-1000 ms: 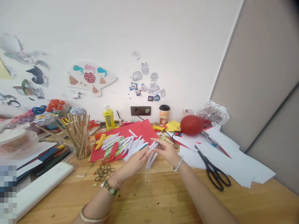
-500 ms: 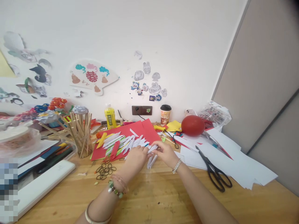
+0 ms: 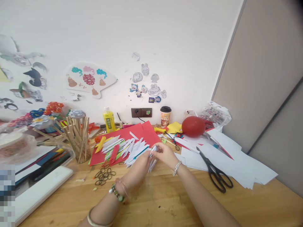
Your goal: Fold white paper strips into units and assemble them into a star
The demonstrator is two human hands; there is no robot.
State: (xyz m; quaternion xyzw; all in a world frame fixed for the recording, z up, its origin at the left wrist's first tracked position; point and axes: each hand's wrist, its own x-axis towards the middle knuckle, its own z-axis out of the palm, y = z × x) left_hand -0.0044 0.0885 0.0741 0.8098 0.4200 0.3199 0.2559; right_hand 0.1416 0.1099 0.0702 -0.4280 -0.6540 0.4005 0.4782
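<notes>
My left hand (image 3: pixel 141 164) and my right hand (image 3: pixel 164 153) meet in the middle of the table, both closed on a small bundle of folded white paper strips (image 3: pixel 153 149). The fingers cover most of the bundle. Just behind and left of my hands, a pile of folded paper strips (image 3: pixel 132 148), mostly white with some green, yellow and red, lies on red paper sheets (image 3: pixel 151 134). A few white strips sit under my hands, partly hidden. Several black rubber bands (image 3: pixel 104 176) are on the wood left of my left wrist.
Black scissors (image 3: pixel 216 175) lie on white paper sheets (image 3: pixel 246 165) at the right. A red balloon (image 3: pixel 193 126), a lidded cup (image 3: pixel 165 117) and a yellow bottle (image 3: pixel 109 120) stand along the back. Wooden sticks (image 3: pixel 81 138) fill a container at the left, behind a long white case (image 3: pixel 44 194).
My hands have drawn closer together around the bundle, and the strips fanned between them now show less. The whole view has shifted slightly.
</notes>
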